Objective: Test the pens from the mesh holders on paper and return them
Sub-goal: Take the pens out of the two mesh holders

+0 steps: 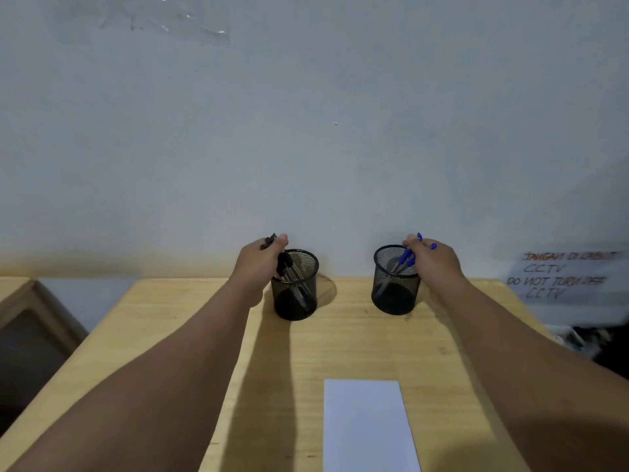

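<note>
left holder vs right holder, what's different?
Left holder has black-capped pens; right holder has blue-capped pens. The left hand grips the black bunch, the right hand the blue. The paper lies nearer the right holder's side. Shared: both are black mesh cups, upright on the desk by the wall, pens leaning in them.

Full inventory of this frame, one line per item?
mesh holders: 2, black, far side of table, left one, right one
black pens: several, in left holder, gripped
blue pens: several, in right holder, gripped
paper: 1, white, near edge of table
table: 1, light wood
wall sign: 1, handwritten, right
left hand: closed on black pens
right hand: closed on blue pens
</note>
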